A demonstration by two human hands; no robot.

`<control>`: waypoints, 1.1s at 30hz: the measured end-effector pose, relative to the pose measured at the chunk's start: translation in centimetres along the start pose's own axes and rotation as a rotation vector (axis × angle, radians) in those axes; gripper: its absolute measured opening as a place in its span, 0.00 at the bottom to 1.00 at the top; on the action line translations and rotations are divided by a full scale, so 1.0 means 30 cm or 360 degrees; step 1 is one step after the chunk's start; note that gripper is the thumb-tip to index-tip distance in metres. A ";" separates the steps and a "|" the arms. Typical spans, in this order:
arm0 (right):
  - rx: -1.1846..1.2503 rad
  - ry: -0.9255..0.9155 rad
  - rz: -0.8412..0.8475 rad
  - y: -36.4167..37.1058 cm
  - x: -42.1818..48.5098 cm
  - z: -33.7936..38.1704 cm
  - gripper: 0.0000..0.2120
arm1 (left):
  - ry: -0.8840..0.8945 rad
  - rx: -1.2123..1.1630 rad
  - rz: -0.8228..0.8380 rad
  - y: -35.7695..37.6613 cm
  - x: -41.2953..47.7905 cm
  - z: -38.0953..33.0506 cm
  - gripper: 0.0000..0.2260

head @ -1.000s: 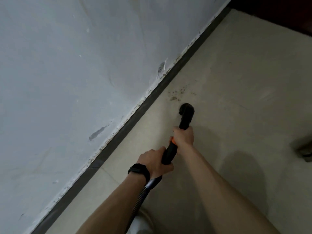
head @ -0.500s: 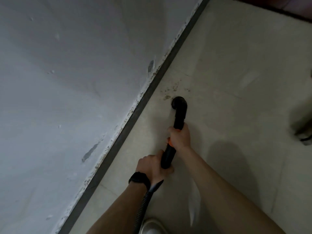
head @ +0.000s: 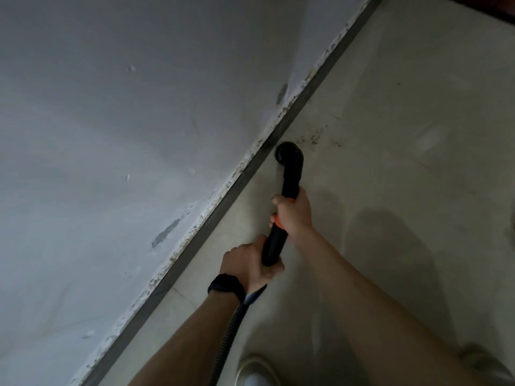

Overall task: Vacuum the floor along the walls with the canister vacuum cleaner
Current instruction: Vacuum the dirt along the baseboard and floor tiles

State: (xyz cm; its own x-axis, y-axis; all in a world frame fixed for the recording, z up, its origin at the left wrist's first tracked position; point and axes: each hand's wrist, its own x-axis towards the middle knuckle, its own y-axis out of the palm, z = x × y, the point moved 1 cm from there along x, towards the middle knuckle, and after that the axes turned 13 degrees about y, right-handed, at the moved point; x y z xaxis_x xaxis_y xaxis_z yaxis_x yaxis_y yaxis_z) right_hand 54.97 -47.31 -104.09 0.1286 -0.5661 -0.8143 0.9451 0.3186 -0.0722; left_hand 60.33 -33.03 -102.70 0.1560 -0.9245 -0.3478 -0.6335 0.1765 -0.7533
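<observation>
A black vacuum wand points down at the beige floor, its round nozzle right beside the dark skirting strip of the grey wall. My right hand grips the wand at its orange band. Lower down, my left hand grips the wand's end, where the ribbed black hose leaves it. A black band sits on my left wrist. Brown dirt specks lie on the floor just beyond the nozzle. The canister is out of view.
The wall and skirting run diagonally from bottom left to top right. Pale floor tiles stretch to the right. My light shoe shows at the bottom edge. A dark strip crosses the top right corner.
The nozzle has moved left, from beside the dirt specks to right against the skirting. Both hands keep their grip on the wand. The view has shifted slightly.
</observation>
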 end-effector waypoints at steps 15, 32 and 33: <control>0.0037 0.0061 0.0130 0.115 -0.124 -0.137 0.17 | -0.0288 0.0221 0.0040 -0.016 -0.202 0.042 0.13; 0.0139 0.0118 -0.0112 -0.104 -0.122 -0.051 0.15 | -0.0115 0.0507 0.0557 -0.083 -0.037 -0.199 0.19; 0.0156 0.0115 -0.0125 -0.146 -0.102 -0.041 0.14 | -0.0080 0.0479 0.0544 -0.053 -0.012 -0.226 0.19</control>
State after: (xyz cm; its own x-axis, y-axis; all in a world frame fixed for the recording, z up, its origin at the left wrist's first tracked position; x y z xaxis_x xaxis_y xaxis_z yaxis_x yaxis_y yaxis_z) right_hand 50.06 -46.03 -101.99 0.0346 -0.5290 -0.8479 0.9766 0.1980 -0.0836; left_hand 56.13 -35.27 -97.58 0.0177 -0.7797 -0.6259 -0.4079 0.5659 -0.7165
